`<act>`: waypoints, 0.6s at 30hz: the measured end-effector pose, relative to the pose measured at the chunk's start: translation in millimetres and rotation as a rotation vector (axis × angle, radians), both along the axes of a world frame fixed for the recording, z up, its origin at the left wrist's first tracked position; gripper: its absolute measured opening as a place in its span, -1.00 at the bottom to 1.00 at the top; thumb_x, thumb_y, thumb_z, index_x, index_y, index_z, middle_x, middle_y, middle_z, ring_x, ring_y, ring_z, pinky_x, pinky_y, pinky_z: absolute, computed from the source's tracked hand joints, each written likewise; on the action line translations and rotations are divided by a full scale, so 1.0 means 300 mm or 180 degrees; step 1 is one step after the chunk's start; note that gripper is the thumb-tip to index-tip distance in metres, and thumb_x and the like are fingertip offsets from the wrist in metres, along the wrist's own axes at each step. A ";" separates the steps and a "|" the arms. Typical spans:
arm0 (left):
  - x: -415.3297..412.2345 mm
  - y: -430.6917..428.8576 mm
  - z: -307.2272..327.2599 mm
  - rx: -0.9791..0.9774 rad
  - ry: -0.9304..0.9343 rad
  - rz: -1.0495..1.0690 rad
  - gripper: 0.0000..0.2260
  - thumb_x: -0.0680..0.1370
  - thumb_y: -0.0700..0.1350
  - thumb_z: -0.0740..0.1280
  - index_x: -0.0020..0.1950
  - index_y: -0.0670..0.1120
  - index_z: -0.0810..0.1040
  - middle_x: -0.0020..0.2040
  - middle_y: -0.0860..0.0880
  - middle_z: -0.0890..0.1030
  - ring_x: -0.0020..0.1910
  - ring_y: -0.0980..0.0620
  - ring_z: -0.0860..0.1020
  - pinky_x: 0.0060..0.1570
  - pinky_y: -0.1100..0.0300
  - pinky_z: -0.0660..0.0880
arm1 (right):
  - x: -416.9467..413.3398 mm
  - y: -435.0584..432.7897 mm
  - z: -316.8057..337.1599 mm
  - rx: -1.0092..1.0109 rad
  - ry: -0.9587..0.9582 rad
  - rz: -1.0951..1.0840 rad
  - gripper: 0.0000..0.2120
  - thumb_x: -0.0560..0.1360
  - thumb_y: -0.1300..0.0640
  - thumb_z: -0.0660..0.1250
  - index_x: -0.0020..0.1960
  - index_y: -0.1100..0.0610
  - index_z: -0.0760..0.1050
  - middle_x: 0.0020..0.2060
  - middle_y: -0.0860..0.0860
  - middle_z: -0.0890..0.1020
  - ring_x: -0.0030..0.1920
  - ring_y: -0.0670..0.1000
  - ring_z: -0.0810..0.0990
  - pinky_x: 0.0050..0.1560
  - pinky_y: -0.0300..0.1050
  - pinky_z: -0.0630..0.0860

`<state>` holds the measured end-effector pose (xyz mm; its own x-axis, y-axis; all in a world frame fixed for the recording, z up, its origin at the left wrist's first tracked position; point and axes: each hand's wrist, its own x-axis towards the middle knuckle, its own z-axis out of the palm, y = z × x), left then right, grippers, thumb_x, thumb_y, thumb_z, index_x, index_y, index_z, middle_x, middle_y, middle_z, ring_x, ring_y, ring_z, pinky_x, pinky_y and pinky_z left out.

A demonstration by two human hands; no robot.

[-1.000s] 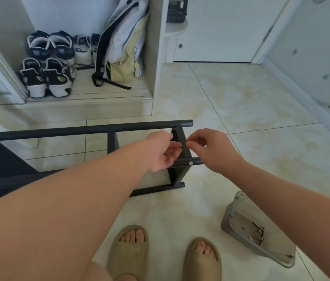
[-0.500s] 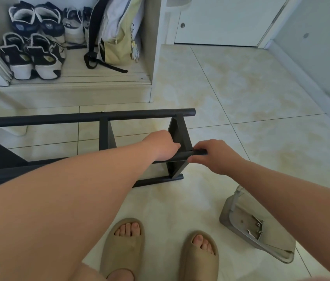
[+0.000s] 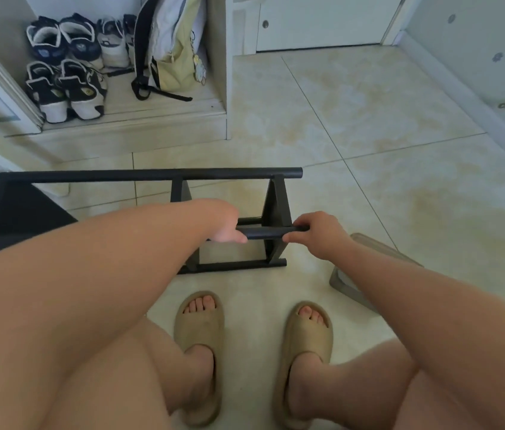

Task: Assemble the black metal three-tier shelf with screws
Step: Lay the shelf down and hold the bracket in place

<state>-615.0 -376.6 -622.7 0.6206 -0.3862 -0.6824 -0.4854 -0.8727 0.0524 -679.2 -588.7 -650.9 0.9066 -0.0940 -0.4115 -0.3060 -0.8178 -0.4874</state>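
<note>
Both shifted from fiddling to gripping: left hand (image 3: 229, 234) and right hand (image 3: 317, 235) clasp the bar (image 3: 265, 233) of the shelf (image 3: 151, 175); likely repositioning, next needs a level lift.

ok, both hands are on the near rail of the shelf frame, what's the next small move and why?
Probably lift the near rail a little to turn the shelf frame. The left hand and right hand both grip it, either side of the end panel; the frame lies on its side, and no screw or tool shows in either hand.
</note>
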 end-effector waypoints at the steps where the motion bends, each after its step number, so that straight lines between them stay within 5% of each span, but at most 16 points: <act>1: -0.023 -0.001 0.002 0.0041 -0.0002 0.0015 -0.44 0.65 0.24 0.10 0.31 -0.22 0.51 -0.01 -0.07 0.50 -0.03 -0.08 0.46 0.00 0.10 0.39 | -0.037 0.007 -0.004 0.0102 -0.0050 -0.0140 -0.66 0.49 -0.06 0.51 0.10 0.18 0.64 -0.19 0.01 0.58 -0.20 -0.01 0.51 -0.27 -0.18 0.39; 11: -0.288 0.055 -0.062 -0.0271 -0.0290 0.0329 -0.50 0.54 0.35 0.26 -0.07 -0.11 0.53 -0.24 -0.03 0.54 -0.25 -0.01 0.51 -0.30 0.14 0.39 | -0.320 0.024 -0.004 0.0116 0.0334 -0.0049 -0.64 0.41 -0.15 0.56 -0.02 0.09 0.58 -0.20 0.01 0.62 -0.18 0.03 0.57 -0.17 -0.08 0.49; 18: -0.406 0.085 -0.071 -0.0108 -0.0107 0.0339 -0.52 0.52 0.34 0.30 -0.20 -0.10 0.44 -0.23 -0.04 0.52 -0.18 -0.06 0.53 -0.22 0.10 0.42 | -0.478 0.094 0.010 0.0075 0.0583 -0.0010 -0.60 0.40 -0.14 0.57 -0.03 0.17 0.57 -0.23 0.04 0.58 -0.23 0.06 0.51 -0.23 -0.06 0.43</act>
<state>-736.9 -351.1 -644.0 0.6818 -0.3392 -0.6481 -0.3919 -0.9175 0.0679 -822.5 -560.6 -647.9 0.8160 -0.0852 -0.5718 -0.3940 -0.8057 -0.4422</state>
